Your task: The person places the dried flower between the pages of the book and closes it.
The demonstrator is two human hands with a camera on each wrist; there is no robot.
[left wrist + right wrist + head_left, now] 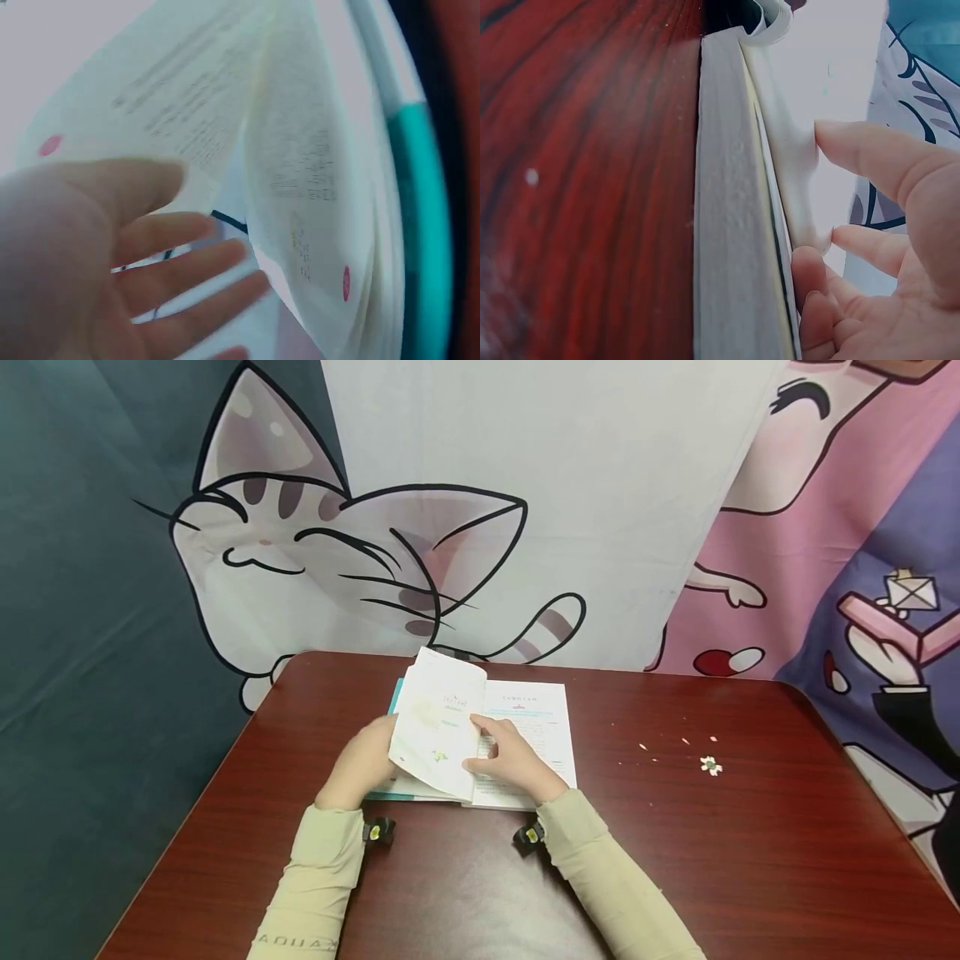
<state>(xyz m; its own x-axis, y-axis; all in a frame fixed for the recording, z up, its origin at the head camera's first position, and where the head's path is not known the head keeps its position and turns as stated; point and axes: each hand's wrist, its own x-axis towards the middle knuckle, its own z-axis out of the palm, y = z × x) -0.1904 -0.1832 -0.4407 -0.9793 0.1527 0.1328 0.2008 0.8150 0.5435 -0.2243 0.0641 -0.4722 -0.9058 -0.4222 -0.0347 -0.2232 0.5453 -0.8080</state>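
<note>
An open book point(536, 743) with a teal cover lies on the table, a raised page point(438, 727) standing up over its left half. My left hand point(360, 764) is at the outer edge of that page, partly hidden behind it. In the left wrist view its fingers point(187, 266) are spread and fairly straight beside the printed pages, with the thumb lying across the sheet. My right hand point(513, 760) reaches over the right page, thumb and forefinger apart, their tips at the raised page near the fold. The right wrist view shows fingertips point(826, 135) touching the curved paper.
A small white flower-shaped piece point(711, 766) lies on the brown table point(750, 860) to the right, with several tiny pale scraps point(642, 747) near it. Behind the table hangs a cloth backdrop point(600, 468) with cartoon cats. Small black cameras point(379, 832) sit at both wrists.
</note>
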